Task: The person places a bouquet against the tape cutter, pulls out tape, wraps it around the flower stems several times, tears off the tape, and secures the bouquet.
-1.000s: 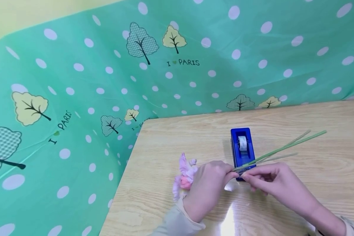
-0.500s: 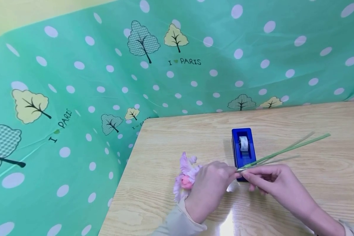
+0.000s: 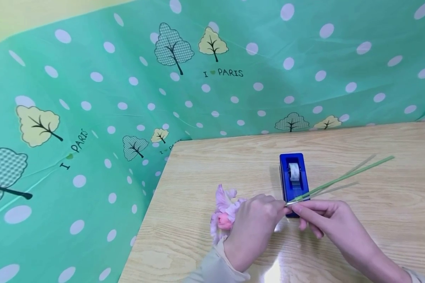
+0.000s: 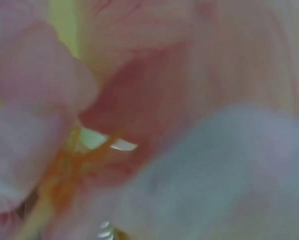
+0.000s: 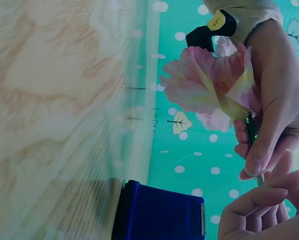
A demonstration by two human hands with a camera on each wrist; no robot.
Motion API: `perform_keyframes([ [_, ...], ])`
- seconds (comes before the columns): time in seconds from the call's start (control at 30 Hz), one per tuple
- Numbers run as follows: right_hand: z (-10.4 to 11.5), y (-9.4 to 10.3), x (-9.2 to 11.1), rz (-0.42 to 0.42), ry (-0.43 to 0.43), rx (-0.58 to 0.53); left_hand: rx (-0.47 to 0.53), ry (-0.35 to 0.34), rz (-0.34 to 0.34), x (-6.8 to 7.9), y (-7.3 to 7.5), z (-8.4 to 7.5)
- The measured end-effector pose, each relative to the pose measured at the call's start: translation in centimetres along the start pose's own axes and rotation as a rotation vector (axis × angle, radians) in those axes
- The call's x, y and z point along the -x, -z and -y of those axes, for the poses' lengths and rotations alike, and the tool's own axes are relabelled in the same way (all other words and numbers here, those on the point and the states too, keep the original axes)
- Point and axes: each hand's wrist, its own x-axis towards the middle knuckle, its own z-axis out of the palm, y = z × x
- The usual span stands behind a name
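My left hand [image 3: 256, 228] grips the green stems [image 3: 347, 177] of a bunch of artificial flowers [image 3: 224, 212], just below the blooms. Pink and lilac petals show on its left side, and blurred petals [image 4: 144, 90] fill the left wrist view. Beside it, my right hand [image 3: 334, 226] pinches the stems between thumb and forefinger, its other fingers curled under. A small bright strip glints there; whether it is tape I cannot tell. The right wrist view shows a ruffled bloom [image 5: 209, 87] above the left hand [image 5: 279, 105], with the right hand [image 5: 264, 210] at the stem below.
A blue tape dispenser [image 3: 285, 159] with a roll of clear tape stands on the wooden table [image 3: 205, 165], just behind the hands; the stems pass over its front part. A green dotted cloth [image 3: 233, 129] hangs behind and to the left.
The hands stay close together on the stems, with only small finger movements. The stem ends have tipped slightly down and back up. The whole head view has shifted a little.
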Motion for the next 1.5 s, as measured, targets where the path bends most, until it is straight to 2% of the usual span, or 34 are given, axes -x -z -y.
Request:
perform_keyframes([
  [0.1,-0.1,0.1,-0.1,-0.004,-0.007,-0.008,-0.004,-0.001,0.002,-0.1,0.0,0.0],
  [0.23,-0.2,0.2,0.0,0.004,0.028,-0.030,0.019,0.008,0.021,-0.3,0.1,0.2],
  [0.43,0.7,0.4,0.3,-0.026,0.161,0.063,0.070,0.009,0.082,-0.5,0.2,0.4],
  [0.6,1.0,0.5,0.4,-0.034,0.249,0.116,0.075,0.002,0.107,-0.5,0.1,0.6],
  [0.67,0.9,0.4,0.5,-0.056,0.345,0.142,0.062,-0.001,0.117,-0.6,0.2,0.7],
  [0.77,1.0,0.3,0.4,-0.102,0.582,0.254,0.018,-0.003,0.133,-0.6,0.3,1.0],
  [0.9,1.4,-0.1,-0.2,-0.205,0.990,0.513,-0.058,0.001,0.136,-0.5,0.5,1.4],
  [0.97,1.7,-0.4,-0.4,-0.266,1.093,0.642,-0.089,-0.007,0.133,-0.4,0.6,1.6],
  [1.03,1.8,-0.6,-0.4,-0.316,1.092,0.764,-0.112,-0.022,0.139,-0.2,0.8,1.8],
  [1.07,1.8,-0.6,-0.2,-0.312,1.047,0.807,-0.121,-0.029,0.145,-0.2,0.9,1.9],
  [1.17,1.5,-0.5,0.0,-0.272,0.927,0.883,-0.133,-0.040,0.182,-0.1,1.2,2.4],
  [1.27,1.0,-0.5,0.0,-0.227,0.875,0.919,-0.130,-0.036,0.213,0.1,1.6,2.8],
  [1.37,0.5,-0.5,-0.1,-0.227,0.891,0.946,-0.115,-0.028,0.230,0.1,1.9,3.1],
  [1.5,0.2,-0.7,0.0,-0.208,0.985,1.036,-0.109,-0.024,0.261,0.1,2.0,3.3],
])
